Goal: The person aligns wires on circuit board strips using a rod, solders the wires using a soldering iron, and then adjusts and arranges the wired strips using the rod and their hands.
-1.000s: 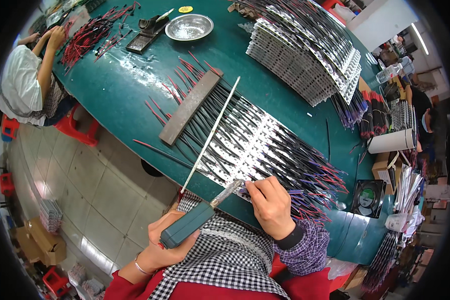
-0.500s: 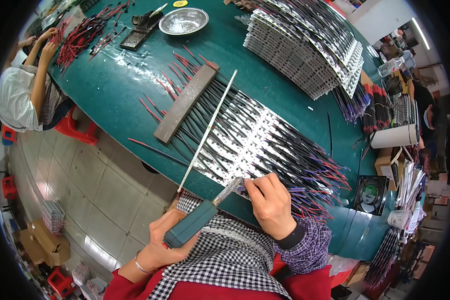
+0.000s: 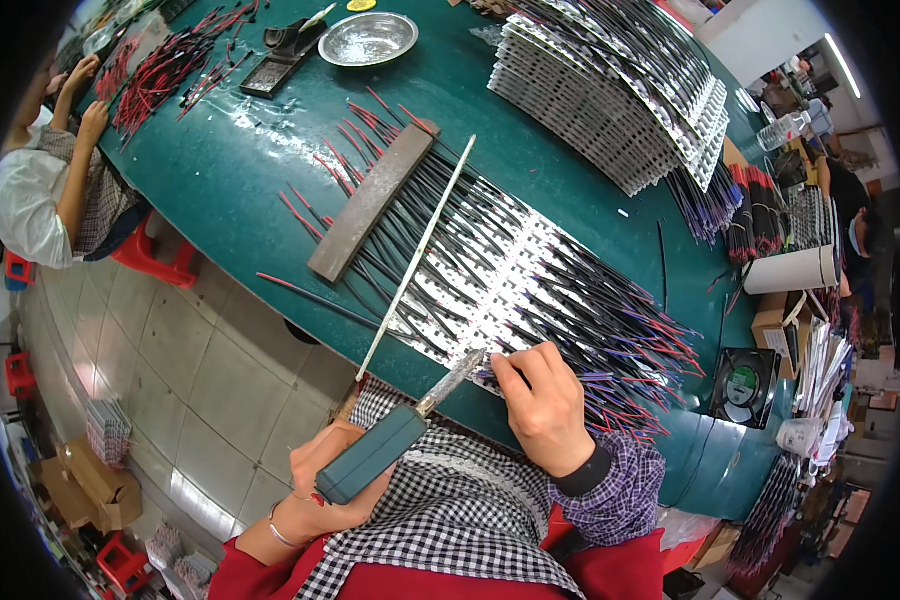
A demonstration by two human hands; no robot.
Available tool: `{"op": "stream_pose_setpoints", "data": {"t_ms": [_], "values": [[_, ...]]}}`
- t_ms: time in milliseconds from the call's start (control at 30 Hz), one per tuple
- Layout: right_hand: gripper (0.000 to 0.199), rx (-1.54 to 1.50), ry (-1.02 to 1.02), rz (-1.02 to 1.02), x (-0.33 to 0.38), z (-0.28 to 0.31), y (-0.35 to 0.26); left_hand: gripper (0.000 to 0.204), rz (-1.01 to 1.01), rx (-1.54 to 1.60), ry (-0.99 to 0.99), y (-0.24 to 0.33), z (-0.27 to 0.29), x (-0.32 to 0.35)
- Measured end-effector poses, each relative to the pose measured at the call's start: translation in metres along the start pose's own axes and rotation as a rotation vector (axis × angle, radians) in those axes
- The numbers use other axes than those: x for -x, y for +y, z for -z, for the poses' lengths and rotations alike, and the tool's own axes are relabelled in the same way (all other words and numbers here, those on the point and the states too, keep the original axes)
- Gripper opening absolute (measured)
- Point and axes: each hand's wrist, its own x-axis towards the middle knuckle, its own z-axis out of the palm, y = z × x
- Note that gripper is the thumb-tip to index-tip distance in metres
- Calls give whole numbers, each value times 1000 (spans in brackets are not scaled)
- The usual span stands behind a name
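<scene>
Wired panel (image 3: 490,310) laid flat on green tabletop (image 3: 235,190), directly in front of worker. White, perforated/slotted surf., glare along middle. Blk wires (image 3: 600,310) fanned out both sides: thin, flexible, glossy; tips red on L, red + purple on R. L wires crossed by heavy brown-grey bar (image 3: 375,205), rectangular, matte, scuffed; thin pale rod (image 3: 417,255) laid approx. parallel, nearer panel ctr.

Soldering iron (image 3: 373,455): boxy dk-green handle, metal shaft, rough greyish tip. Handle wrapped firmly by L hand (image 3: 308,462); tip held at panel's near edge, contact can't be told. R hand (image 3: 548,408) placed just beside tip, thumb + forefinger pinched together; whether wire is caught betw. them, too small to tell.

Farther off: shallow shiny metal bowl (image 3: 368,42), round; tall stack of similar wht panels (image 3: 590,120), edges ridged, wires draped over top.
</scene>
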Motion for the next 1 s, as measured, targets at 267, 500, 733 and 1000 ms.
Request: {"op": "stream_pose_setpoints", "data": {"t_ms": [267, 500, 733, 1000], "values": [[32, -76, 26, 15, 4, -2, 4, 26, 12, 8, 2, 0, -4, 0], [31, -44, 27, 35, 1, -1, 1, 19, 22, -11, -74, 7, 1, -4], [27, 78, 2, 146, -2, -2, 1, 20, -16, 6, -45, 7, 0, -7], [26, 104, -23, 145, -1, -1, -1, 24, -101, -89, 31, 9, 13, 0]]}}
